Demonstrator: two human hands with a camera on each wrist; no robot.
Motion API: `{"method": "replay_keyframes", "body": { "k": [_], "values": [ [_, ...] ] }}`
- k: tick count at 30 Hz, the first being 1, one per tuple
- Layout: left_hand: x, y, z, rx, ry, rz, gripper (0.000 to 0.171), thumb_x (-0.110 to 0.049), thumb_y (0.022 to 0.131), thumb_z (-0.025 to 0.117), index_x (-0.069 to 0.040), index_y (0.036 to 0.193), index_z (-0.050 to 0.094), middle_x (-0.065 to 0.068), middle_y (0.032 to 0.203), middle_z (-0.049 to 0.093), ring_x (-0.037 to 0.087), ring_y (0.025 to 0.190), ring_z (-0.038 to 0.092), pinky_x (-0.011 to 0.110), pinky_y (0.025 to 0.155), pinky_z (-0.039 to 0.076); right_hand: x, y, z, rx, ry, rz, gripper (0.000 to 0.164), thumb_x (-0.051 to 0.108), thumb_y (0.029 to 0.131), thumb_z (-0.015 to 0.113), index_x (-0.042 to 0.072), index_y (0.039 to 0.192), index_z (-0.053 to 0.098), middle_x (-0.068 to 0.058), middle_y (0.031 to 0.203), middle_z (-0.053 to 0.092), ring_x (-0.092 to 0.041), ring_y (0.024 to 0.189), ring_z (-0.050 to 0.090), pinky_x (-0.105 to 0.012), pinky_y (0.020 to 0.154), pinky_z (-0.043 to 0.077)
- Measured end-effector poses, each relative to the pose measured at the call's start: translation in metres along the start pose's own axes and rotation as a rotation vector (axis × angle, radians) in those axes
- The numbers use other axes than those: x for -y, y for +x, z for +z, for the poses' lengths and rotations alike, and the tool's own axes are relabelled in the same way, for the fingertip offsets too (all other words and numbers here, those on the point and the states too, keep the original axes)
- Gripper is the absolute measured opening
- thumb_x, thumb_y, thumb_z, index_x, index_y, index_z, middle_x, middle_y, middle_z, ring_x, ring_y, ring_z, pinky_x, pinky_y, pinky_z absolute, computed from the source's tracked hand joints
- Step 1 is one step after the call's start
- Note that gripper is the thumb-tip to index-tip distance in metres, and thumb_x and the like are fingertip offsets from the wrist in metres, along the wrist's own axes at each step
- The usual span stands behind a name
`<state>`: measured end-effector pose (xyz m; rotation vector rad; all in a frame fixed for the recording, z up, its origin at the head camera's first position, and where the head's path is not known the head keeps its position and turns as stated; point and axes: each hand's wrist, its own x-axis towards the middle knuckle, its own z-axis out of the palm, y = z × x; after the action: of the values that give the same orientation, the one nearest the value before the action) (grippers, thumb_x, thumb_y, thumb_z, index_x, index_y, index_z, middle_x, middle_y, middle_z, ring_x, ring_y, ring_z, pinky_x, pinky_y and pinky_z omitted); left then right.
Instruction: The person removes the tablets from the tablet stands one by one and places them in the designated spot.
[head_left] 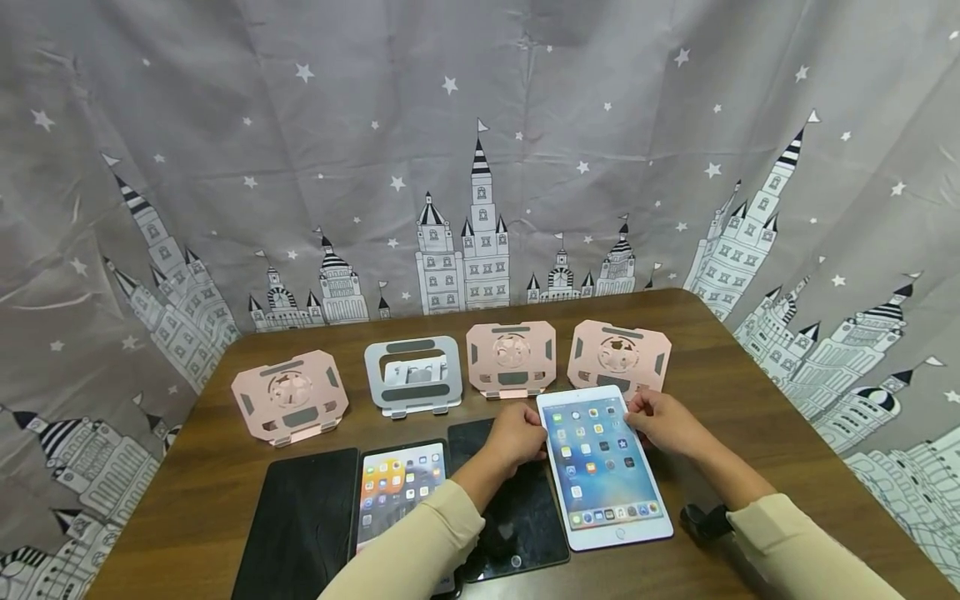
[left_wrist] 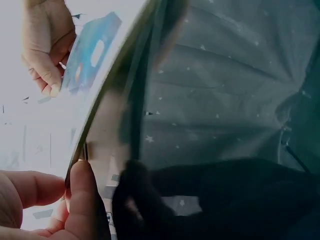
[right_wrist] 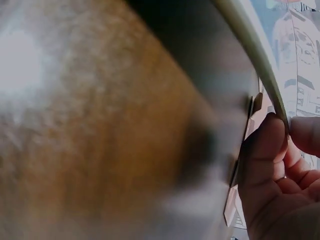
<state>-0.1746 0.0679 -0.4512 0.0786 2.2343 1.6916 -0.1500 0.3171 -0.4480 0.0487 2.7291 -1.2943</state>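
Observation:
A white tablet (head_left: 603,467) with a lit home screen is held between both hands, its screen facing up toward me. My left hand (head_left: 519,433) pinches its left edge near the top. On the opposite edge my right hand (head_left: 660,421) pinches it between thumb and fingers. In the left wrist view the thumb and fingertips of the left hand (left_wrist: 55,200) close on the thin edge. The right wrist view shows the right hand (right_wrist: 280,175) gripping the other edge. Beneath and left of it lies a dark tablet (head_left: 525,521), partly hidden by my left arm.
Left of these lie a lit tablet (head_left: 401,479) and a black tablet (head_left: 300,521). Behind stand a pink stand (head_left: 315,383), a grey stand (head_left: 416,392), another pink stand (head_left: 487,358) and a third pink stand (head_left: 592,367). A patterned curtain (head_left: 337,167) hangs behind the wooden table (head_left: 180,492).

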Motion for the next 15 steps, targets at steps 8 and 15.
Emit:
{"method": "replay_keyframes", "body": {
  "k": [8, 15],
  "values": [
    [0.0028, -0.0015, -0.0020, -0.068, 0.379, 0.170, 0.020, 0.001, 0.079, 0.063, -0.008, 0.066, 0.051, 0.000, 0.060, 0.049, 0.012, 0.054, 0.049, 0.023, 0.046, 0.036, 0.0000, -0.0004, 0.0077, -0.001, -0.004, 0.017, 0.009, 0.005, 0.097, 0.056, -0.002, 0.092, 0.055, -0.009, 0.077, 0.053, -0.021, 0.063, 0.052, -0.030, 0.052, 0.046],
    [0.0003, -0.0015, -0.0023, -0.039, 0.490, 0.189, 0.042, 0.000, 0.075, 0.065, -0.016, 0.048, 0.037, -0.008, 0.044, 0.030, 0.009, 0.044, 0.032, 0.021, 0.040, 0.021, -0.0003, -0.0024, 0.0105, 0.009, -0.026, 0.039, 0.009, 0.005, 0.097, 0.056, -0.001, 0.090, 0.054, -0.008, 0.076, 0.052, -0.020, 0.063, 0.051, -0.030, 0.052, 0.044]
  ]
}}
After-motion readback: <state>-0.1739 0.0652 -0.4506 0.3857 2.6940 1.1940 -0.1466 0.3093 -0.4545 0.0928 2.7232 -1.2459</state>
